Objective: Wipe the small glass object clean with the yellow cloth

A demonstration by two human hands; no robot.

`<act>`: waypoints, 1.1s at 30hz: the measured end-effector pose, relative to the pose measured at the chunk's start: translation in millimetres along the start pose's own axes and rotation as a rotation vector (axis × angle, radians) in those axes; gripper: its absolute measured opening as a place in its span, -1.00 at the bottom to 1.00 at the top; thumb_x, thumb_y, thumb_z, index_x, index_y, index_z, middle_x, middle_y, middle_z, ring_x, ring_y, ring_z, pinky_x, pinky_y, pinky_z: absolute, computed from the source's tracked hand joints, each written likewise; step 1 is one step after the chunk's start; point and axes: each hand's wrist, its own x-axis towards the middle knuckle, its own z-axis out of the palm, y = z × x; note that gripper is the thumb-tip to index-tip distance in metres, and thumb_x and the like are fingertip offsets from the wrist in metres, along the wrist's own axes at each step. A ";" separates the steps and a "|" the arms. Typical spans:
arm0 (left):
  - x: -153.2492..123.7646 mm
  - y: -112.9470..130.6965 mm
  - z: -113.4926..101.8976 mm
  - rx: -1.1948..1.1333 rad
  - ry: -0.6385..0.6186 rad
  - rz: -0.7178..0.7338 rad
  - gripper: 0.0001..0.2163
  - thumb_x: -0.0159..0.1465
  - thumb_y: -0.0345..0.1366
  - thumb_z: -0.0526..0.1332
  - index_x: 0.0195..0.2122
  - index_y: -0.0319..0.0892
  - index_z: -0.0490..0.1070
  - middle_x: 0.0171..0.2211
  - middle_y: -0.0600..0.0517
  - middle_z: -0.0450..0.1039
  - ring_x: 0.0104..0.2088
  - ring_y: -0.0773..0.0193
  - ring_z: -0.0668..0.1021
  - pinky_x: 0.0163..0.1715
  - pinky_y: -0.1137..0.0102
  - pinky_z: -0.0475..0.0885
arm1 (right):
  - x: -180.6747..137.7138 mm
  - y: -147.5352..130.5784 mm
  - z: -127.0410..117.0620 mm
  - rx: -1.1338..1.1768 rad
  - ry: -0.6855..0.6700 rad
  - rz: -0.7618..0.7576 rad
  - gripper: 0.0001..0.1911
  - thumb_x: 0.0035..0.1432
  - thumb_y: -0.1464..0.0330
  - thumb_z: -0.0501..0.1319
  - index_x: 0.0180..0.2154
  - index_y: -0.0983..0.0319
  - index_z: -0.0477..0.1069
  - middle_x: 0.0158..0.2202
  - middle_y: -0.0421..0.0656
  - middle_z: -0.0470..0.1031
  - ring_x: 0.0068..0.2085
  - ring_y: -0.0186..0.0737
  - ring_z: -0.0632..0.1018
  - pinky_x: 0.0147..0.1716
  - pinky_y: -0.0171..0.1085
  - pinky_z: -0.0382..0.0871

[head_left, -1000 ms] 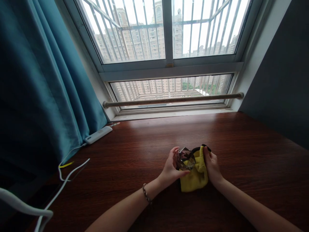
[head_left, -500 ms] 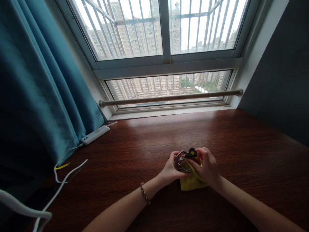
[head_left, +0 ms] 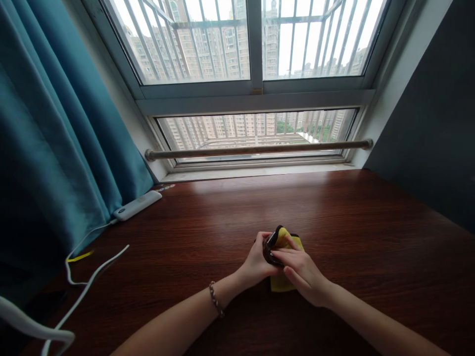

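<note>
Low over a dark wooden desk (head_left: 352,222), both my hands are together on a pair of dark-framed glasses (head_left: 268,248) and a yellow cloth (head_left: 284,239). My left hand (head_left: 255,262) grips the glasses by their left side, fingers curled round the frame. My right hand (head_left: 301,273) lies over the cloth and presses it onto the glasses, covering most of the lenses. The cloth's lower edge hangs down to the desk. A beaded bracelet (head_left: 215,299) sits on my left wrist.
A white power bank (head_left: 137,205) lies at the desk's back left, with white cables (head_left: 89,284) trailing toward the near left edge. A teal curtain (head_left: 55,138) hangs at the left. A barred window with a metal rail (head_left: 256,149) closes off the back; a dark wall stands right.
My right hand has moved from the cloth's right edge over the top of the glasses, folding the cloth onto them. The view has shifted slightly.
</note>
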 end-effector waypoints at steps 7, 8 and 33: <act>-1.8 3.6 2.7 -0.061 -0.036 0.008 -0.25 -0.21 -0.42 0.45 -0.03 -0.19 0.06 -0.07 -0.11 0.35 -0.07 0.14 0.46 -0.04 0.23 0.33 | 0.6 8.4 -6.5 -0.341 -0.008 -0.031 -0.45 0.44 0.08 -0.21 -0.25 0.37 0.31 -0.44 -0.08 0.35 -0.37 -0.12 0.45 0.20 0.00 -0.14; -0.8 3.8 2.3 -0.064 -0.033 0.015 -0.25 -0.22 -0.43 0.46 -0.04 -0.19 0.07 -0.07 -0.11 0.35 -0.06 0.14 0.46 -0.03 0.23 0.33 | 0.4 10.2 -4.8 -0.410 0.009 -0.046 -0.44 0.44 0.07 -0.19 -0.20 0.41 0.30 -0.39 -0.03 0.37 -0.32 -0.08 0.46 0.21 0.01 -0.17; 5.0 6.4 -4.2 -0.175 0.152 -0.077 -0.37 -0.17 -0.45 0.44 -0.11 -0.22 0.14 -0.13 -0.05 0.37 -0.14 0.23 0.49 -0.08 0.25 0.37 | -9.1 39.3 -8.5 -0.136 0.177 -0.006 -0.64 0.40 0.43 -0.09 0.19 0.20 0.13 0.16 -0.14 0.13 0.19 -0.16 0.15 0.20 -0.18 0.00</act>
